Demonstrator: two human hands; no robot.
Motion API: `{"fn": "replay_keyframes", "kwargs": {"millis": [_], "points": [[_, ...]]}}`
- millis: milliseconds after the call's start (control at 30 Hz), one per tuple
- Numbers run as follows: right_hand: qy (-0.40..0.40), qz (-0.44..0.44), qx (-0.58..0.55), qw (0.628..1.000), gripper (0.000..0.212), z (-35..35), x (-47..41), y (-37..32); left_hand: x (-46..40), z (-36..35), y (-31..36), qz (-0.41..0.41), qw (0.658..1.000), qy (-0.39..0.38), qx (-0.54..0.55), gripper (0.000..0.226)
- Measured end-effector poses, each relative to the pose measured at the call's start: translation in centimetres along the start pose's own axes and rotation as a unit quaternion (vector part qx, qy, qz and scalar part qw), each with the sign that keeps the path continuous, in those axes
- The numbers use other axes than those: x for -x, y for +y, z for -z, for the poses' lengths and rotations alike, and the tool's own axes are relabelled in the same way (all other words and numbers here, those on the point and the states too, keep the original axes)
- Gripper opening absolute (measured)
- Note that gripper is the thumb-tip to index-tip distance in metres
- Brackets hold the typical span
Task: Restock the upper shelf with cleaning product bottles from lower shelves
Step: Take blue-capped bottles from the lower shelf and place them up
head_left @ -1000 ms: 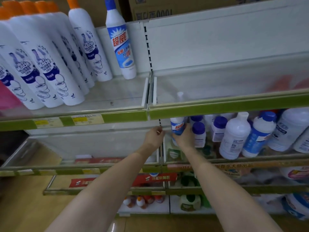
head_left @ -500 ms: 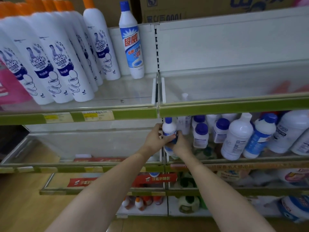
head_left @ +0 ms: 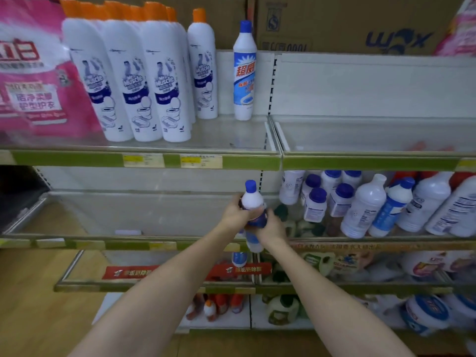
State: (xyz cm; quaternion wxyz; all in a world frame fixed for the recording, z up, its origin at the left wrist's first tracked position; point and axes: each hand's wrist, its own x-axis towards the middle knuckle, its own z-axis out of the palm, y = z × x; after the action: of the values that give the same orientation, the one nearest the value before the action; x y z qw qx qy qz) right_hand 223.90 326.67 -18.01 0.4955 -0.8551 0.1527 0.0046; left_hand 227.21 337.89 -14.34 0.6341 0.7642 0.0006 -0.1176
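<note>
Upright, blue-capped bottle [head_left: 253, 202] between left hand [head_left: 233, 215] and right hand [head_left: 273, 227], both grips clasping it.

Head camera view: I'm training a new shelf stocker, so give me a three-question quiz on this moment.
1. True or false: both hands grip the blue-capped bottle.
2. What cap colour do the tall white bottles on the upper shelf have?
3. The lone blue-capped bottle on the upper shelf stands: A) left of the orange-capped row, B) right of it, C) lying flat.

Key: 1 true, left hand and right hand; 2 orange; 3 B.
</note>
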Motion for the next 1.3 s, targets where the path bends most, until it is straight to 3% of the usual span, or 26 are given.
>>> {"fn": "replay_keyframes", "kwargs": {"millis": [133, 333, 500, 633, 800, 900, 1133, 1233, 1300], "points": [[-0.084, -0.015, -0.033, 0.996, 0.074, -1.8, 2.0, -0.2, 1.8, 2.4, -0.6, 0.103, 0.984, 0.054, 0.134, 0.050], [-0.175, -0.020, -0.063, 0.982, 0.069, -2.5, 7.1, -0.9, 4.4, 6.4, -2.0, 0.129, 0.977, 0.025, 0.167, 0.076], [-0.254, -0.111, -0.188, 0.942, 0.075, -4.3, 10.5, -0.6, 6.8, 8.4, -3.1, 0.144, 0.953, 0.012, 0.265, 0.084], [-0.254, -0.133, -0.247, 0.926, 0.061, -5.8, 12.5, -0.1, 7.9, 9.3, -4.5, 0.158, 0.941, -0.004, 0.298, 0.108], [-0.198, -0.117, -0.222, 0.948, 0.057, -7.1, 14.2, -1.3, 9.8, 10.7, -4.4, 0.182, 0.932, -0.059, 0.307, 0.048], [-0.181, -0.093, -0.166, 0.965, 0.052, -7.3, 14.8, -2.2, 10.3, 11.1, -3.7, 0.206, 0.928, -0.069, 0.302, 0.037], [-0.191, -0.046, -0.046, 0.980, 0.088, -9.8, 14.2, -2.4, 11.2, 12.8, -3.2, 0.209, 0.953, -0.077, 0.205, 0.049], [-0.215, -0.026, -0.033, 0.976, 0.070, -10.2, 15.3, -4.1, 10.3, 13.9, -3.9, 0.166, 0.969, -0.023, 0.180, 0.072], [-0.239, -0.034, -0.055, 0.969, 0.060, -10.0, 15.8, -5.2, 10.3, 14.3, -4.0, 0.153, 0.970, 0.003, 0.188, 0.071]]}}
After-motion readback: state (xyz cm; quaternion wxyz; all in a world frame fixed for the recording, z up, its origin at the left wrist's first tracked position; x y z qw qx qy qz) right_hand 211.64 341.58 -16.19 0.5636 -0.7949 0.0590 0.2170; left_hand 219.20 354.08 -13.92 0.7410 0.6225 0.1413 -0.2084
